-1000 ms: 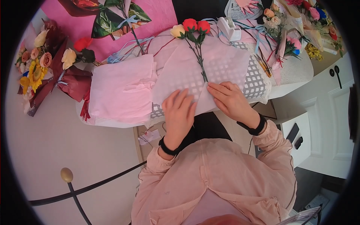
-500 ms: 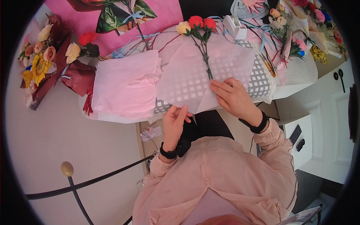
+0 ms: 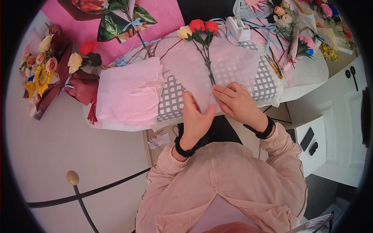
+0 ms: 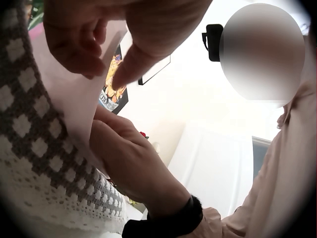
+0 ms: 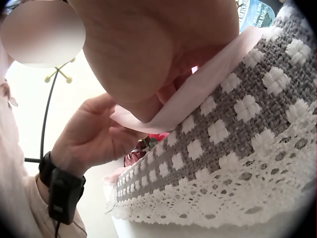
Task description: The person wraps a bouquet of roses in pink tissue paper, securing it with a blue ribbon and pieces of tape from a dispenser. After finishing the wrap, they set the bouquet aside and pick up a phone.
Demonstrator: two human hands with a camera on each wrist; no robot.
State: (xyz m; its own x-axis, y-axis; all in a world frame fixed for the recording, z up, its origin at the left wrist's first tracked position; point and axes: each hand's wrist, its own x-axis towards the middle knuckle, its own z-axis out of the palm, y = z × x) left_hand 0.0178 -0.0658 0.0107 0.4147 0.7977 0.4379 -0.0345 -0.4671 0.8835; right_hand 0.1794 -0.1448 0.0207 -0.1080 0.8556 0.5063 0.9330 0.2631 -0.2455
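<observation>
Two red roses point(image 3: 197, 26) and a cream rose point(image 3: 185, 32) lie with their green stems on a translucent pale pink sheet of wrapping paper point(image 3: 233, 62). My right hand point(image 3: 236, 101) holds the folded paper at the lower stem ends, its fingertips right at the stems. The left hand point(image 3: 197, 116) is at the paper's lower left, thumb spread away from the fingers and the folded-over part between them. In the right wrist view, a paper edge point(image 5: 198, 91) curves beneath the right hand toward the left hand point(image 5: 91, 136). The stem ends are hidden under the right fingers.
Left of the work lies a stack of pink paper point(image 3: 128, 93) on the grey-and-white checked cloth point(image 3: 171, 99). Behind stand a white tape dispenser point(image 3: 237, 29) and blue ribbons point(image 3: 134, 50). Scissors point(image 3: 275, 68) lie at right. Wrapped bouquets point(image 3: 46, 73) flank the table.
The left side of the wrapping paper has come over toward the stems, baring checked cloth. My left hand dropped to the paper's lower edge, then rose rightward; the right hand stays at the stems.
</observation>
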